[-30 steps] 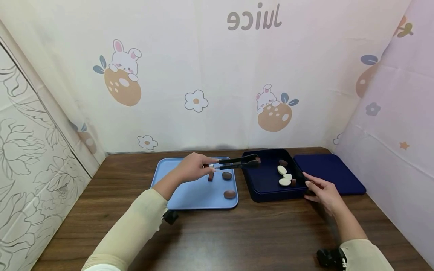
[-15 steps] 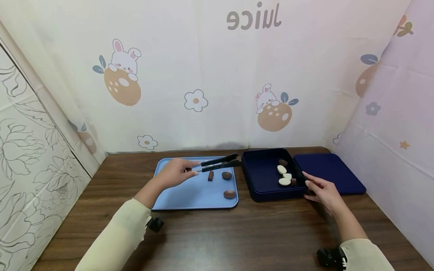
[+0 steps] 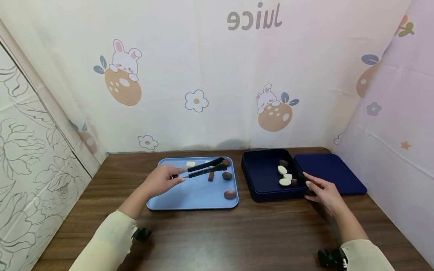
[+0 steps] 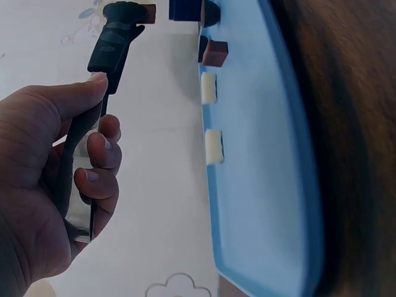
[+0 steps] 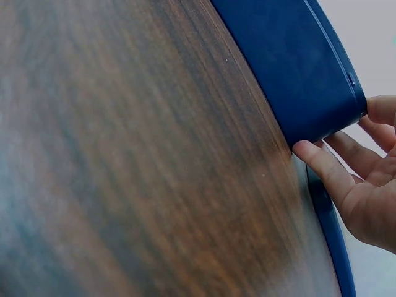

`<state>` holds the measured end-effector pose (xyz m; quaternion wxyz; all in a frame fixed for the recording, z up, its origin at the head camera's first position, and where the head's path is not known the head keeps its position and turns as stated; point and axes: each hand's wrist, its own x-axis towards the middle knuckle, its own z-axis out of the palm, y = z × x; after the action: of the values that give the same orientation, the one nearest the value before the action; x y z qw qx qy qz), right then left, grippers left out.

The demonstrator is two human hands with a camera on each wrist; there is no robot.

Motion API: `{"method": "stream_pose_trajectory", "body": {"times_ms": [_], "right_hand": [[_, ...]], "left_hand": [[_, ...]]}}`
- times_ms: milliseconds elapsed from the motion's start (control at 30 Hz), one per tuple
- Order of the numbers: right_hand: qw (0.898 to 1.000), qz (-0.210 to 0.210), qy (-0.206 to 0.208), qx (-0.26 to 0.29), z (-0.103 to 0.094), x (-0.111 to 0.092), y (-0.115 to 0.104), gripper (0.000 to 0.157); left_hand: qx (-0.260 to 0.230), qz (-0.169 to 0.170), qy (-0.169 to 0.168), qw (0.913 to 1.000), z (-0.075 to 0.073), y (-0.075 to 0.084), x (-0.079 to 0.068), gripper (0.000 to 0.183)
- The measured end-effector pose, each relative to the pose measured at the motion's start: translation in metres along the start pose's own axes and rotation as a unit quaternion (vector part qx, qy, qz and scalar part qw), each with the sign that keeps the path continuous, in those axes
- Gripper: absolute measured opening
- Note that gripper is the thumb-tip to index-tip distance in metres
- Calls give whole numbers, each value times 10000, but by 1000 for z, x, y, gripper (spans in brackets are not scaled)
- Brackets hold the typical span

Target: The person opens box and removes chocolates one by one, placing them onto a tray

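A small brown block (image 4: 150, 13), probably light, firm and best pinched mid-side, is held above two o'clock of the flat pale-blue tray (image 3: 190, 197) by black-tipped tongs (image 3: 205, 172) gripped in the left hand (image 3: 159, 181), the navy box (image 3: 276, 195) gripped at four o'clock by the right hand (image 3: 323, 192).

I am at a wood-grain table (image 3: 237, 233) in a small nook screened on three sides. The far curtain (image 3: 176, 56) shows rabbits (image 3: 124, 62), tan fruit (image 3: 123, 89), flowers (image 3: 196, 101) and the word "Juice" (image 3: 254, 17) in mirror writing; a similar right curtain (image 3: 390, 150) meets it, and a left panel (image 3: 23, 94) bears line-drawn blooms (image 3: 20, 145). Whether this is a home or a makeshift booth I cannot tell, as only hangings show beyond the table.
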<state>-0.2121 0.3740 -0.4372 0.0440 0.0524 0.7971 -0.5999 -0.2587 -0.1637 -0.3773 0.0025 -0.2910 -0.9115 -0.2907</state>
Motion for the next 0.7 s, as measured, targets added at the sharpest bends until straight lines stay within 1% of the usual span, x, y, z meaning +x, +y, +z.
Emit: {"method": "stream_pose_trajectory", "body": {"times_ms": [100,300,400,700], "right_hand": [[10000,-2,2,20,0,0,0,59],[10000,13,15,27,0,0,1,59],[10000,16,18,11,0,0,1,58],[10000,-5,24,-10,-1,0,2,60]], "left_hand": [[-24,-108,53,9999,0,-5,-7,37],[-100,-499,133,9986,-2,-14,-23,38],[-130,-626,180,9978,-4,-18,-30,38],[-236,-1065,272,9937,-6,-30,-49,38]]}}
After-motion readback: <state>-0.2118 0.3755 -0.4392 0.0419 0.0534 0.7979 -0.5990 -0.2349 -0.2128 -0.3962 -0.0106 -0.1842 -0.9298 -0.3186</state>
